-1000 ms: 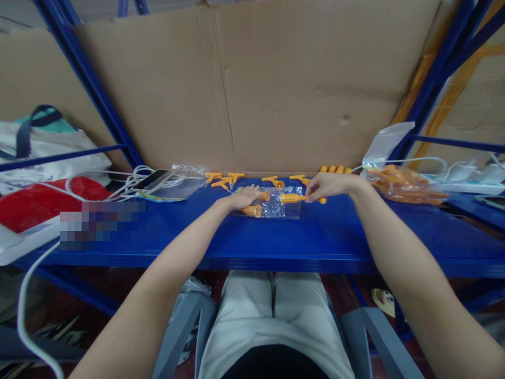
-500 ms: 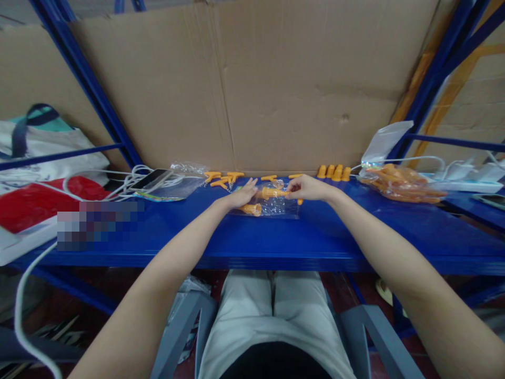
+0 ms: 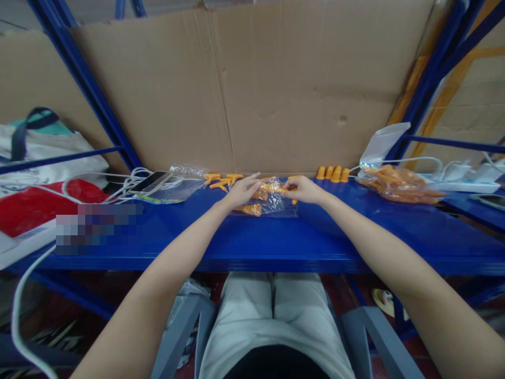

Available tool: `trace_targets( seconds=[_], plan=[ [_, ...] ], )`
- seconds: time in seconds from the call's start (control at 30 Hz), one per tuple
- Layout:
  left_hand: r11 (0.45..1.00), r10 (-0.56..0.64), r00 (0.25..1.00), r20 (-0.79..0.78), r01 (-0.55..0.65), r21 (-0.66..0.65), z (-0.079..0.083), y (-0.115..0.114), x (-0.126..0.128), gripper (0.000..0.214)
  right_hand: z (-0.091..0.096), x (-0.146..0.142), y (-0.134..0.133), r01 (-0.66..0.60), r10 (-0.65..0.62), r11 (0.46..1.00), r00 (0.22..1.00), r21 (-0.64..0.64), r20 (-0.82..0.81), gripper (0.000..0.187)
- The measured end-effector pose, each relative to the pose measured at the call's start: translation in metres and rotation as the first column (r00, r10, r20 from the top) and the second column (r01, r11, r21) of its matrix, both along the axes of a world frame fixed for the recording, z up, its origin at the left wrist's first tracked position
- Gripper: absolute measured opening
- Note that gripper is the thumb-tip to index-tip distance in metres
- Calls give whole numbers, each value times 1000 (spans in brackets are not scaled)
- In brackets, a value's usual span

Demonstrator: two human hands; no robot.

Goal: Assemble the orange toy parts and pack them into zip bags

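A small clear plastic bag (image 3: 276, 206) lies on the blue shelf (image 3: 276, 242) in front of me, with orange plastic pieces in it; one orange cone (image 3: 248, 209) shows at its left end. My left hand (image 3: 242, 190) holds the bag's left side, fingers partly spread on the film. My right hand (image 3: 302, 189) pinches an orange T-shaped piece (image 3: 272, 187) and holds it at the bag's upper edge, between both hands.
Loose orange T-pieces (image 3: 221, 180) and a row of orange caps (image 3: 333, 172) lie along the cardboard back wall. A larger bag of orange parts (image 3: 400, 184) sits right. A phone (image 3: 152, 180) with white cables, a clear bag (image 3: 177, 187) and a red-and-white item (image 3: 27, 208) are left.
My right hand has carried the orange piece leftward from the bag's right end to its upper edge. My left hand has lifted slightly and now grips the bag's left side.
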State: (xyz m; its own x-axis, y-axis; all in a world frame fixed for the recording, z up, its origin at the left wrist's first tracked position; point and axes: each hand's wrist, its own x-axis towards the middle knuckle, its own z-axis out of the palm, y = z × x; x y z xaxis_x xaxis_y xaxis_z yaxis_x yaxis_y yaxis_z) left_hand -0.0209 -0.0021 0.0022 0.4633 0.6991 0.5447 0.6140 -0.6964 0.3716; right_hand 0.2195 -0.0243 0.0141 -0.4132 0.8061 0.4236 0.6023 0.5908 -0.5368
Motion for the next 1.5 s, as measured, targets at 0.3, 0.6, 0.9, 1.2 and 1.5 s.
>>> trace_targets(
  seconds=[0.3,0.6,0.9,1.2,1.5],
  plan=[
    [994,35,990,139,-49,98,-4,3,6,22,-5,-5,2,-31,17,985,996,169,82,7],
    [989,54,975,215,-82,122,-1,0,14,17,-10,-14,1,14,-81,953,974,303,211,14],
    [993,24,965,261,-54,106,5,-2,16,17,-9,-22,-3,-3,-100,957,936,290,338,24],
    [991,92,958,270,-114,68,-3,12,14,26,-1,-31,-15,186,-274,955,849,230,452,29],
    [852,437,893,106,-374,-365,-24,33,3,54,1,-31,-16,293,-370,927,810,232,454,30]
  ],
)
